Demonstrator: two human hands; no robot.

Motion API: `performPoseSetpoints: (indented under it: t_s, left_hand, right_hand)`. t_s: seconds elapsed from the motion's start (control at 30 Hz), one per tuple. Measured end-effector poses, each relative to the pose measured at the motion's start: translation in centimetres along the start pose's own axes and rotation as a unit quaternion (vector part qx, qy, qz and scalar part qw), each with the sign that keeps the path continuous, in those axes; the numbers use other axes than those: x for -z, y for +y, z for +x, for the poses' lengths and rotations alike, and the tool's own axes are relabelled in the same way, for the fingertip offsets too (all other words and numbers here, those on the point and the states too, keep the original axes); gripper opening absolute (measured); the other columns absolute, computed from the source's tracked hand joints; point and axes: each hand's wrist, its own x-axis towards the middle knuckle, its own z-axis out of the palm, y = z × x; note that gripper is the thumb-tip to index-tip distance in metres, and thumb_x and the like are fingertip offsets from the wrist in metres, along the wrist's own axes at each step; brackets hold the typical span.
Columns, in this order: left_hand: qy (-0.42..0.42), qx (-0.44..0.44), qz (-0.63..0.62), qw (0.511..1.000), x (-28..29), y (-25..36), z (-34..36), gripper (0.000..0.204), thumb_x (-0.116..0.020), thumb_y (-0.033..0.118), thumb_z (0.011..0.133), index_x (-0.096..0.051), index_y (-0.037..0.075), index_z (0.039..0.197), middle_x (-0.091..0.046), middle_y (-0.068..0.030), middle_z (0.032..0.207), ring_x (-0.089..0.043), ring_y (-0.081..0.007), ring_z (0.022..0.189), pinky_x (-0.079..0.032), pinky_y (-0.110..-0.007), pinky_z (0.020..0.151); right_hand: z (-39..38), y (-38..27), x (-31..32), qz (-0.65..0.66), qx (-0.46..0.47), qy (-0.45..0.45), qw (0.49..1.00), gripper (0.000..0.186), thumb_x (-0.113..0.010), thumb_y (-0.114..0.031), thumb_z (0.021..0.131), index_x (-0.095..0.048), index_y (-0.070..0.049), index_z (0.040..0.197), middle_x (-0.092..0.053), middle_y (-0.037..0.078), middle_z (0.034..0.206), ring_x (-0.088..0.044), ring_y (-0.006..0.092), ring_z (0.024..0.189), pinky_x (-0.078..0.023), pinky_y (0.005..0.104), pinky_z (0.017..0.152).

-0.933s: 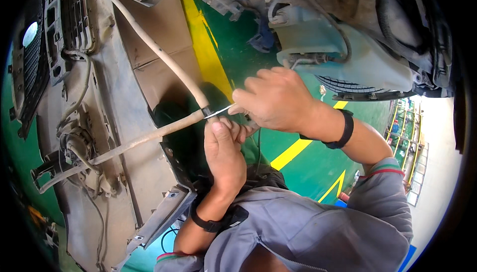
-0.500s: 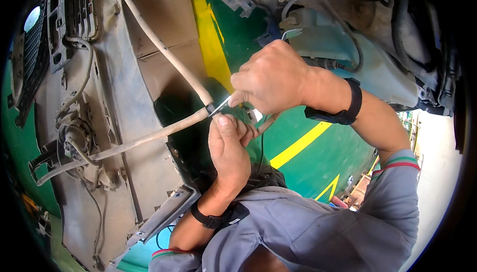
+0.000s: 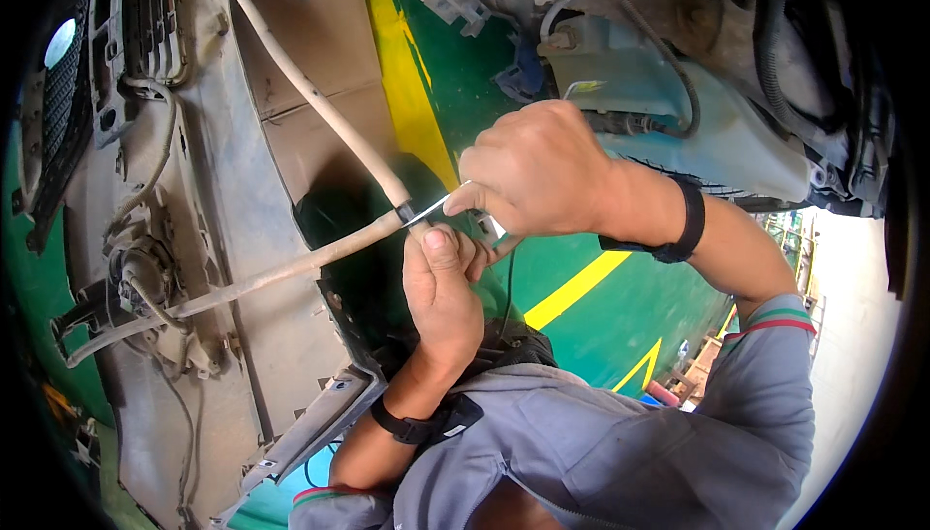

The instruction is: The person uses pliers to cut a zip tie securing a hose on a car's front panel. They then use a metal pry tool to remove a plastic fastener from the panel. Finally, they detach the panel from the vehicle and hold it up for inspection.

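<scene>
Green floor (image 3: 581,283) underlies the work. Left hand (image 3: 446,293) pinches the tan hose (image 3: 351,140) beside its black joint (image 3: 405,211); right hand (image 3: 538,170) grips a thin metal tool (image 3: 432,210), tip at the joint. Beyond, at left: a dusty bumper (image 3: 281,356).

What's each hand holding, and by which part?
Right hand: a thin metal tool, gripped behind its exposed tip; the gripped part is hidden. Left hand: the tan harness, pinched just below its black band.
</scene>
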Motion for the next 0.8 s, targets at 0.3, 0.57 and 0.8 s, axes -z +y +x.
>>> performPoseSetpoints:
  t_s: [0.3,0.57,0.8]
  left_hand:
    - [0.003,0.045,0.046,0.998,1.0,1.2,-0.7,0.021,-0.04,0.018,0.114,-0.053,0.001,0.114,-0.057,-0.0031,0.097,-0.053,-0.0118,0.09,-0.047,-0.029,0.086]
    - [0.002,-0.014,0.429,0.903,3.1,0.2,-1.1,0.022,-0.05,0.009,0.108,-0.057,-0.003,0.124,-0.063,-0.0076,0.12,-0.059,-0.0131,0.11,-0.048,-0.029,0.094]
    - [-0.083,0.06,0.368,0.924,1.2,6.6,-5.3,0.045,-0.059,-0.004,0.097,-0.047,-0.006,0.141,-0.058,-0.0138,0.132,-0.059,-0.0231,0.123,-0.048,-0.034,0.104]
  right_hand:
    - [2.4,-2.1,1.5,-0.156,0.197,-0.013,0.968,0.022,-0.07,-0.03,0.07,-0.056,-0.013,0.067,-0.053,0.001,0.062,-0.056,0.0184,0.06,-0.042,0.0309,0.059]
    - [4.6,-6.0,2.5,-0.249,0.258,-0.201,0.911,0.013,-0.067,-0.021,0.071,-0.07,-0.007,0.072,-0.064,0.003,0.065,-0.063,0.0209,0.066,-0.043,0.0323,0.06]
    - [3.7,-6.5,3.1,-0.332,0.227,-0.159,0.902,0.01,-0.067,-0.018,0.079,-0.072,-0.01,0.078,-0.064,0.002,0.072,-0.064,0.0187,0.086,-0.045,0.0338,0.088]
